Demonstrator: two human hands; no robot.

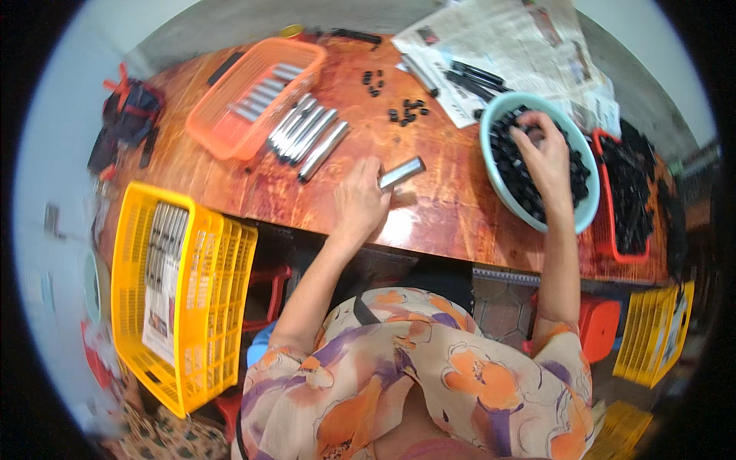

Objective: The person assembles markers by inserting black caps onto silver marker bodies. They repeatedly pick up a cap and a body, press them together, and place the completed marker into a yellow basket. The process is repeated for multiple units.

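My left hand (362,198) is closed around a short silver metal tube (402,174), whose free end points to the upper right above the wooden table (429,218). Over at the right, my right hand (541,147) reaches into a light blue bowl (498,180) heaped with small black plastic caps (529,192). Its thumb and fingers are pinched together; whatever lies between them is too small to make out. Several silver tubes with black ends (307,130) lie in a row left of my left hand. Loose black pieces (408,113) are scattered farther back.
An orange basket (207,126) with silver tubes stands at the far left. A yellow crate (184,307) holding more tubes is beside the table's left front. Newspaper (529,46) with black tubes (471,77) covers the back right. A red basket (606,199) of black parts flanks the bowl.
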